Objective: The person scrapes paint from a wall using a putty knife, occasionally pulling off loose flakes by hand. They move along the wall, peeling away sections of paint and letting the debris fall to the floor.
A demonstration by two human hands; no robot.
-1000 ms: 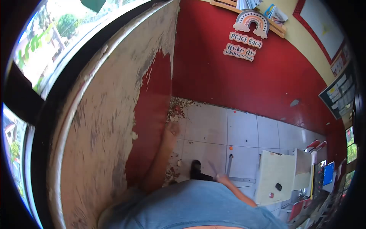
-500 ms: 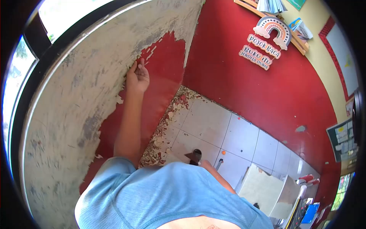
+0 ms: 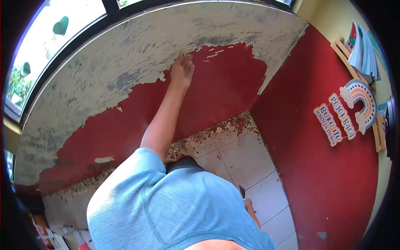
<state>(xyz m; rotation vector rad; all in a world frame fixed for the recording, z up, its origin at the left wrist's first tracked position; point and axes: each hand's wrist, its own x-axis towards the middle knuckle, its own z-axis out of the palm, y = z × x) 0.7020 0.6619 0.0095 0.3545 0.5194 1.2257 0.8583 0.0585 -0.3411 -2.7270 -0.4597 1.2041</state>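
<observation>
1. The left hand (image 3: 182,71) is at the wall, its fingers by the torn edge (image 3: 143,84) where the red paint (image 3: 216,91) meets the pale strip (image 3: 158,39).
2. Its grip looks narrow, the fingers partly curled; whether they pinch any paint, I cannot tell.
3. The paint lies below the edge, behind the left hand and forearm and to both sides. The edge's long axis runs along the wall, climbing unevenly from lower left to upper right in the view, so it passes on either side of the fingertips.
4. The left hand is the nearer one. The right hand (image 3: 250,208) is low and well apart from the edge, partly hidden by the shirt (image 3: 200,208).
5. The right grip seems closed around a tool (image 3: 242,191); only its dark end shows.
6. Flakes (image 3: 200,141) lie along the wall's foot, on the tiles (image 3: 241,160).
</observation>
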